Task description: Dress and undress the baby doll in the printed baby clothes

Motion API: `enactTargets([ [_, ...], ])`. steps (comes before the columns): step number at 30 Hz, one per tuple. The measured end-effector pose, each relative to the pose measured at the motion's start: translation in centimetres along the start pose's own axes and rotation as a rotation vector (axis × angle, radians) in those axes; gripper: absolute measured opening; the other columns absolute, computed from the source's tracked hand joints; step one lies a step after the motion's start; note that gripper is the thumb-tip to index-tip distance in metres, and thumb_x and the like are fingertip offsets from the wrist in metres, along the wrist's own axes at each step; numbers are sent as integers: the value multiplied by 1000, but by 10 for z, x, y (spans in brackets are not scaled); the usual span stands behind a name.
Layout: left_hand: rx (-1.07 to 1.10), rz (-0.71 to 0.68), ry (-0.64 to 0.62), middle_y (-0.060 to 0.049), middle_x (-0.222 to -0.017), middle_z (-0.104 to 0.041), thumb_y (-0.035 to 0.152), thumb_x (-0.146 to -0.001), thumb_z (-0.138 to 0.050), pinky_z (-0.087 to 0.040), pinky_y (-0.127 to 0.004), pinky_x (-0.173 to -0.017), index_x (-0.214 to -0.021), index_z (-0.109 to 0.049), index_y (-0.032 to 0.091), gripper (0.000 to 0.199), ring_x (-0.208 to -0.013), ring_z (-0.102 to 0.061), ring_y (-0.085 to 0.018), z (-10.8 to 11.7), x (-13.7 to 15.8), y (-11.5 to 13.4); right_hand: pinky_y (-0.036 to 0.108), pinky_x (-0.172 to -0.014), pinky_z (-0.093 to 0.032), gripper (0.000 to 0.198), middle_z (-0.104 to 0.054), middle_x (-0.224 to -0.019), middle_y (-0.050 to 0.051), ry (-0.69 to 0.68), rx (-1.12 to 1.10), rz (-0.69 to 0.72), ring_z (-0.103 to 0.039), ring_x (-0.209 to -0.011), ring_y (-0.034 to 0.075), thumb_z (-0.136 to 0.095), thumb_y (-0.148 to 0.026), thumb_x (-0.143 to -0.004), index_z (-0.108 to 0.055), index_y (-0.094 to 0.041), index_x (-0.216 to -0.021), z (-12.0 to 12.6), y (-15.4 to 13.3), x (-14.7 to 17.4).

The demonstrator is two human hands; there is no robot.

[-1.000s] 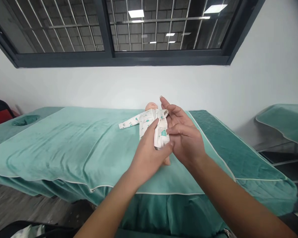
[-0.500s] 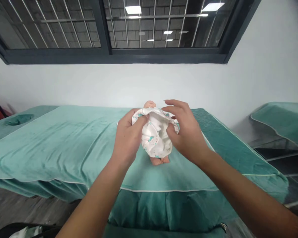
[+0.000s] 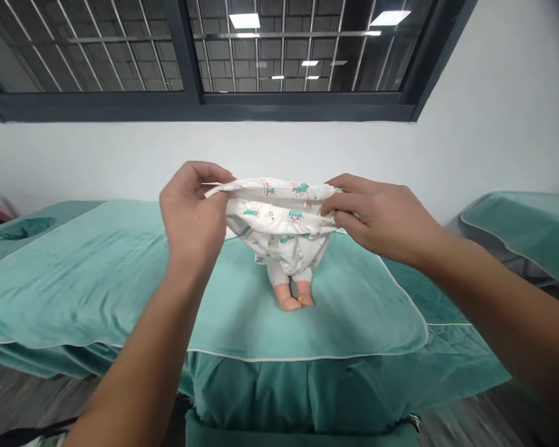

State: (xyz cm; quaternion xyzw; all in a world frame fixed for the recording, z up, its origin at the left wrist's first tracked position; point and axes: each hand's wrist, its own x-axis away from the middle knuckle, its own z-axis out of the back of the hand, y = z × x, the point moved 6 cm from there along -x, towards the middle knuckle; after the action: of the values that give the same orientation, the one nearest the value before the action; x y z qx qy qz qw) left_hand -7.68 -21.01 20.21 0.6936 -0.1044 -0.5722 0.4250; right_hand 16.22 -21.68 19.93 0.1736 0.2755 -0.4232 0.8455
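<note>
In the middle of the frame my left hand (image 3: 193, 214) and right hand (image 3: 377, 214) pinch the baby suit (image 3: 282, 226) stretched wide, only pulled onto the doll's (image 3: 292, 292) legs.

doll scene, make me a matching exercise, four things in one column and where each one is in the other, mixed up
Things:
1. left hand
2. right hand
3. doll feet
4. window

Places:
A. bare, resting on the green towel
B. high on the white wall
C. pinching the printed garment at its left edge
D. pinching the printed garment at its right edge

Pairs: 1-C, 2-D, 3-A, 4-B
</note>
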Motion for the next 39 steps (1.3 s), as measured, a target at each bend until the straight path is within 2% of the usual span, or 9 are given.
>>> enactTargets([
  [3,-35,-51,62,3,-89,-70,4,-70,-57,-52,-35,-81,-84,-61,22,24,-92,-65,-17,9,-1,13,32,-61,-43,23,-69,-107,4,81,-32,-34,-63,-87,23,-51,-30,-92,-73,-26,-96,5,6,-1],
  [7,-42,-73,24,5,-94,-69,7,-75,-57,-50,-39,-86,-88,-60,22,21,-100,-64,-19,11,-2,21,35,-63,-46,24,-67,-101,6,164,-202,-28,-61,-90,26,-63,-48,-88,-70,-25,-85,7,11,-6],
  [13,-91,-142,-111,0,-100,-69,4,-73,-56,-50,-37,-96,-90,-64,24,27,-99,-63,-18,-3,5,31,37,-73,-49,32,-59,-101,5,293,-586,-140,-57,-98,23,-62,-50,-91,-62,-23,-74,8,-2,-15],
  [17,25,47,-405,-3,-102,-70,23,-76,-68,-53,-36,-87,-102,-66,22,25,-99,-65,-22,-36,29,28,34,-70,-47,39,-57,-86,3,240,-801,-243,-57,-86,19,-60,-54,-90,-56,-22,-69,-5,-15,-21],
  [22,182,416,-781,-5,-77,-69,43,-78,-71,-48,-30,-58,-88,-67,18,28,-69,-66,-21,-70,71,-2,29,-58,-39,48,-43,-64,-1,255,-956,-394,-50,-68,15,-59,-63,-88,-46,-22,-66,-24,-6,-22],
  [26,343,554,-742,-4,-78,-69,47,-79,-71,-46,-27,-57,-92,-68,17,33,-67,-64,-19,-68,69,-24,28,-53,-36,50,-42,-62,-1,267,-1034,-449,-47,-62,15,-56,-70,-85,-47,-24,-68,-33,12,-17],
  [30,468,585,-649,-4,-82,-69,45,-77,-74,-47,-27,-61,-100,-69,18,36,-69,-63,-16,-62,54,-29,28,-51,-36,49,-50,-62,-1,112,-1195,-481,-49,-59,14,-60,-70,-82,-54,-23,-70,-47,16,-14],
  [36,456,574,-646,-1,-75,-63,48,-80,-71,-44,-24,-59,-86,-67,18,31,-66,-58,-13,-67,48,-35,28,-57,-44,35,-69,-77,3,-478,-1275,-335,-62,-68,18,-77,-54,-73,-70,-20,-83,-79,-15,-3],
  [39,485,609,-660,-2,-81,-67,48,-81,-69,-47,-25,-64,-93,-67,17,34,-73,-63,-16,-70,55,-41,27,-62,-46,32,-70,-81,3,-358,-1305,-406,-62,-72,17,-72,-51,-79,-69,-19,-83,-88,-14,-2],
])
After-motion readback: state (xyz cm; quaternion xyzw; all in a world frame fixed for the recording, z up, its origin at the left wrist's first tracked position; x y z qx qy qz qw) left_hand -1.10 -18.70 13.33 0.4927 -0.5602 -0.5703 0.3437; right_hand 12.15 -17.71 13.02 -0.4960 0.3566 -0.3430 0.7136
